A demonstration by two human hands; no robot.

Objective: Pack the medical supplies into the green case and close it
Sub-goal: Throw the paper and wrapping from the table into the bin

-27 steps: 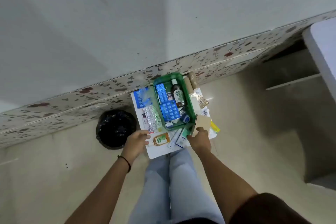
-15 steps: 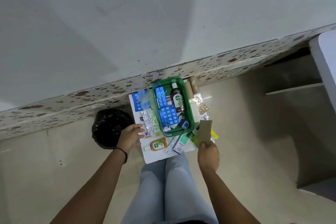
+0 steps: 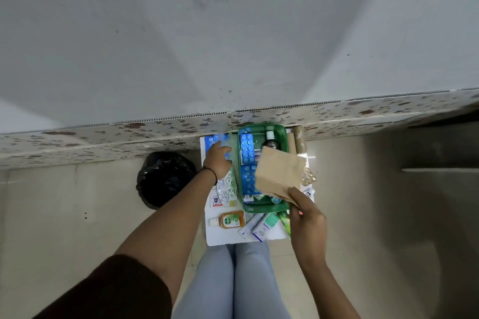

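white board (image 3: 220, 239) on floor w/ green case (image 3: 264, 208), orange bottle (image 3: 231, 219), tubes (image 3: 259, 226), foil strips (image 3: 227, 186).

Right hand (image 3: 307, 217) is now holding the brown paper packet (image 3: 278, 176) flat over the open green case (image 3: 263, 206), up from beside its near corner. Left hand (image 3: 217, 160) is reaching further out, fingers landing on the blue blister pack (image 3: 213, 140) left of the case.
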